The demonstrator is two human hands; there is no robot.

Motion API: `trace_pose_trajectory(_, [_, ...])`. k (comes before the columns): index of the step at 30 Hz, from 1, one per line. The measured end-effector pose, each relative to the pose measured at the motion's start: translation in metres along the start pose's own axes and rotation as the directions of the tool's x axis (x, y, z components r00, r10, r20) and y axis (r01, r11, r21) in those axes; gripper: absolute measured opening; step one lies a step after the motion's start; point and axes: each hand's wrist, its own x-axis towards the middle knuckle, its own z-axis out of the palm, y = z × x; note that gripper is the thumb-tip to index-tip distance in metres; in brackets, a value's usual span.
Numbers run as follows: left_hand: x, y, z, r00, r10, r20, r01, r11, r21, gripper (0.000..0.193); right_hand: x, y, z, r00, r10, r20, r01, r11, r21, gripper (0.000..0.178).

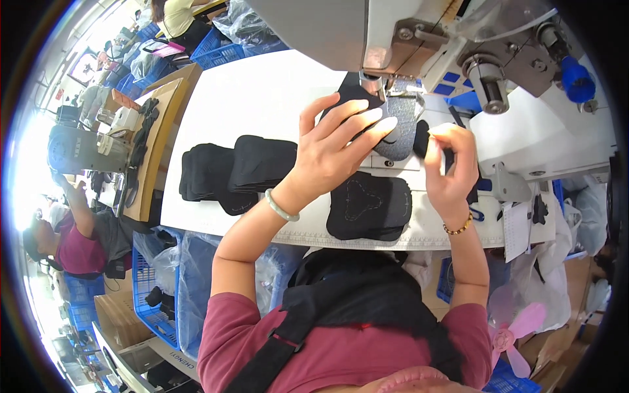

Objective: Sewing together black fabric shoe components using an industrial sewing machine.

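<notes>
up at twelve o'clock, under the sewing machine (419,39), the left hand (334,147) lies fingers spread on a black fabric piece (350,98); at three o'clock the right hand (452,167) pinches another black piece (421,134). stitched piece (368,206) lies nearer.

My left grip (334,147) presses a black fabric piece (350,105) at the white sewing machine (524,131); a pale green bangle (280,206) rings that wrist. My right grip (452,164) wears a gold bead bracelet (458,228). A black piece with grey stitching (369,206) and black stacks (236,170) lie on my white table (249,98). My sleeves (236,327) are maroon.
</notes>
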Motion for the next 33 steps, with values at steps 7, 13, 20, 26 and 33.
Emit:
trace_pose_trajectory(7, [0.005,0.012,-0.002,0.999,0.050,0.022,-0.050,0.998,0.029,0.029,0.036,0.022,-0.020,0.827,-0.371,0.421,0.386,0.921,0.054,0.028])
trace_pose_trajectory(13, [0.002,0.011,-0.002,0.997,0.064,0.050,-0.064,0.998,-0.002,0.034,0.030,0.025,-0.017,0.838,-0.382,0.390,0.387,0.919,0.068,0.027])
trace_pose_trajectory(20, [0.009,-0.002,0.002,0.995,0.094,0.045,-0.093,0.996,-0.006,0.034,0.033,0.026,-0.016,0.851,-0.337,0.402,0.351,0.935,0.041,0.023])
trace_pose_trajectory(26, [0.006,-0.018,0.014,0.999,0.042,-0.016,-0.044,0.986,-0.161,0.036,0.033,0.020,-0.005,0.869,-0.343,0.356,0.373,0.927,-0.019,0.023])
trace_pose_trajectory(33, [-0.003,-0.036,0.021,0.999,-0.003,-0.039,-0.010,0.943,-0.332,0.034,0.024,0.007,0.005,0.877,-0.339,0.341,0.428,0.873,-0.233,0.027])
